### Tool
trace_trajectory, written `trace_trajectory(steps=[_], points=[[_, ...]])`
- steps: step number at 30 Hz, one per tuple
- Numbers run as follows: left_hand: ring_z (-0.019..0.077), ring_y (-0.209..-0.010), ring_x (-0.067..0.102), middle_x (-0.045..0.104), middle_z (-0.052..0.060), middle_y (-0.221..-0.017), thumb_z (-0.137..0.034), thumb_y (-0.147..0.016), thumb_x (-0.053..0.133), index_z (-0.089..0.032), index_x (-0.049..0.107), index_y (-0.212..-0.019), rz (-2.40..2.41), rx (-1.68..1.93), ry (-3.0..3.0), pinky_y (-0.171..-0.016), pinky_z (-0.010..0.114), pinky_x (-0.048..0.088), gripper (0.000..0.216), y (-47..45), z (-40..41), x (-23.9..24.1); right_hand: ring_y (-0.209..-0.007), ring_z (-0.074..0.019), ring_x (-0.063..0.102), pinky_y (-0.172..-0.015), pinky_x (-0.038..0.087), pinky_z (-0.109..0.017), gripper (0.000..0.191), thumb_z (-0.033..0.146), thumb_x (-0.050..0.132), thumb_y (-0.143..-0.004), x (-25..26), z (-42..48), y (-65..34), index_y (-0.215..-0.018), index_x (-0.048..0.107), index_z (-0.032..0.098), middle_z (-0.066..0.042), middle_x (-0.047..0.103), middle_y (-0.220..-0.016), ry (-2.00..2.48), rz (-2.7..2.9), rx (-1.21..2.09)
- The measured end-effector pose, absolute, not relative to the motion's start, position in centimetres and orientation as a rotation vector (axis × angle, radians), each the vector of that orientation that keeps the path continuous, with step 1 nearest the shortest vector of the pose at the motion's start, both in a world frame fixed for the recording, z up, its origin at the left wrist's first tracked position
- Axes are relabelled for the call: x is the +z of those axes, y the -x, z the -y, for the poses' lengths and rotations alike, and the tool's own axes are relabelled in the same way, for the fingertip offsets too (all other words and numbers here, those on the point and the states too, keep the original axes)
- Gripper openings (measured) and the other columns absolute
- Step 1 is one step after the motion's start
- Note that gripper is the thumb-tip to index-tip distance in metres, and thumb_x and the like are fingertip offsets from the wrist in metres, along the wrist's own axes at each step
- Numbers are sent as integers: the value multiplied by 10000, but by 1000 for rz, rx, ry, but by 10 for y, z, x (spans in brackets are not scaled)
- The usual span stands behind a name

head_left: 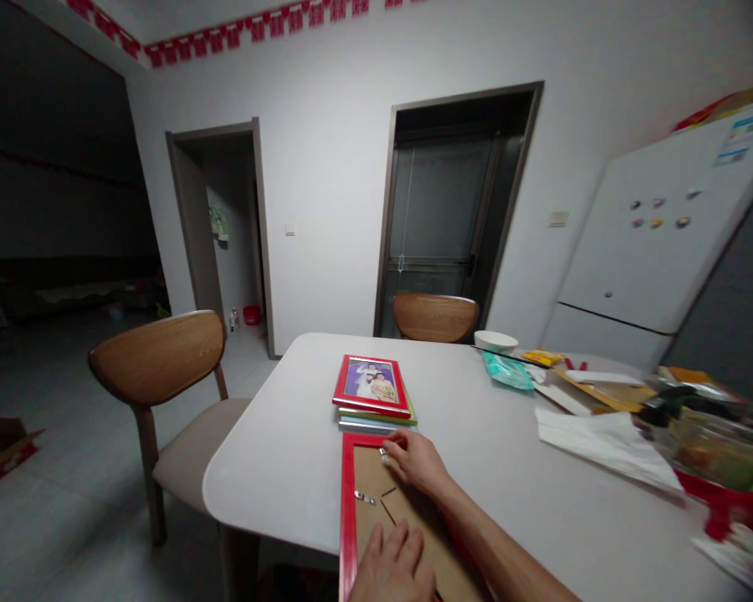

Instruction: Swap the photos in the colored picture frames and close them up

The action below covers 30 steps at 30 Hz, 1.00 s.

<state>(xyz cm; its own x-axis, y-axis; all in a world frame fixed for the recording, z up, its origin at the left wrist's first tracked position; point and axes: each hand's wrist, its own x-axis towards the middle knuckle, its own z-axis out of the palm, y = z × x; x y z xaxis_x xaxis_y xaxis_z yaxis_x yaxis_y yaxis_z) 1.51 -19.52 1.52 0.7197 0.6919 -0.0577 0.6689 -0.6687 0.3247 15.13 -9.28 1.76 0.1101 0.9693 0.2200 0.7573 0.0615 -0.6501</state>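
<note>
A red picture frame [347, 518] lies face down at the table's near edge, its brown backing board [367, 468] showing. My left hand [394, 564] rests on the lower part of the board, fingers stretched out and slightly apart. At the top edge of the frame, my right hand [417, 460] is closed, thumb and forefinger at a small metal clip [384, 456]. Another metal clip [365, 498] sits at the left side of the board. Dark slits mark the board's middle. Just beyond lies a stack of frames, topped by a red-framed photo [371, 383].
On the white table [477, 468], a white bowl [495, 340], a teal packet [507, 370], white paper [606, 443] and a clear container [721, 443] lie to the right. Wooden chairs stand at the left [163, 355] and far side [436, 318]. A fridge [653, 226] stands behind.
</note>
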Motion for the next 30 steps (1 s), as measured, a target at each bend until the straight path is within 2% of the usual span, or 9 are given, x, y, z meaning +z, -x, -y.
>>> trace_trajectory(steps=[5, 8, 11, 13, 17, 20, 23, 27, 30], points=[[280, -1184, 304, 378, 162, -1270, -201, -687, 575, -107, 485, -1022, -875, 333, -2560, -974, 428, 269, 359, -7, 196, 13, -775, -173, 582, -676, 439, -273, 372, 406, 407, -708, 24, 127, -195, -914, 571, 143, -88, 633, -907, 1654, 1379, 505], [285, -1158, 344, 402, 165, -1251, -112, -552, 611, -129, 503, -884, -827, 784, -2341, -970, 401, 280, 350, 2, 203, 32, -684, -186, 595, -594, 460, -295, 395, 452, 508, -641, 23, 158, -197, -880, 578, 146, -79, 646, -818, 1472, 962, 934], [248, -1096, 421, 441, 131, -1207, -140, -649, 528, -169, 478, -817, -821, 1240, -1856, -908, 366, 353, 177, -4, 212, 61, -613, -173, 602, -580, 467, -297, 383, 466, 537, -648, 18, 185, -166, -877, 584, 162, -49, 654, -703, 1218, 824, 1405], [228, -995, 496, 505, 117, -1108, -218, -733, 480, -175, 458, -867, -762, 1378, -1534, -828, 347, 414, 143, -14, 214, 77, -625, -162, 609, -582, 474, -288, 386, 449, 538, -670, 18, 194, -143, -958, 546, 192, -27, 655, -703, 1070, 696, 1516], [190, -866, 551, 574, 61, -956, -197, -701, 542, -180, 405, -982, -614, 1390, -1272, -759, 297, 448, 313, -31, 203, 88, -645, -145, 615, -599, 491, -256, 571, 343, 629, -605, 28, 194, -149, -1128, 424, 238, 16, 660, -769, 964, 531, 1251], [180, -885, 559, 574, 45, -1014, -100, -636, 570, -198, 346, -1085, -572, 1312, -1234, -797, 290, 438, 512, -42, 186, 75, -532, -168, 611, -520, 496, -278, 687, 289, 603, -614, 39, 188, -202, -1238, 324, 220, 10, 667, -685, 1249, 543, 1081], [192, -890, 569, 584, 52, -1022, -66, -596, 562, -176, 401, -1069, -541, 1084, -1311, -765, 275, 461, 512, -62, 172, 47, -504, -185, 612, -503, 486, -290, 670, 216, 524, -656, 42, 178, -267, -1278, 278, 192, -1, 663, -606, 1580, 635, 935], [180, -837, 585, 595, 42, -1012, -96, -595, 567, -178, 416, -1099, -751, 834, -1689, -698, 250, 484, 533, -94, 163, 14, -601, -193, 630, -538, 467, -261, 471, 264, 457, -687, 29, 160, -326, -1145, 488, 160, -37, 680, -669, 2022, 1006, 623], [223, -910, 540, 571, 72, -1044, -123, -587, 579, -150, 471, -1070, -907, 816, -1874, -808, 316, 431, 495, -108, 158, 7, -663, -213, 629, -573, 452, -260, 391, 307, 464, -673, 18, 145, -343, -1005, 600, 153, -54, 682, -690, 2241, 1170, 369]])
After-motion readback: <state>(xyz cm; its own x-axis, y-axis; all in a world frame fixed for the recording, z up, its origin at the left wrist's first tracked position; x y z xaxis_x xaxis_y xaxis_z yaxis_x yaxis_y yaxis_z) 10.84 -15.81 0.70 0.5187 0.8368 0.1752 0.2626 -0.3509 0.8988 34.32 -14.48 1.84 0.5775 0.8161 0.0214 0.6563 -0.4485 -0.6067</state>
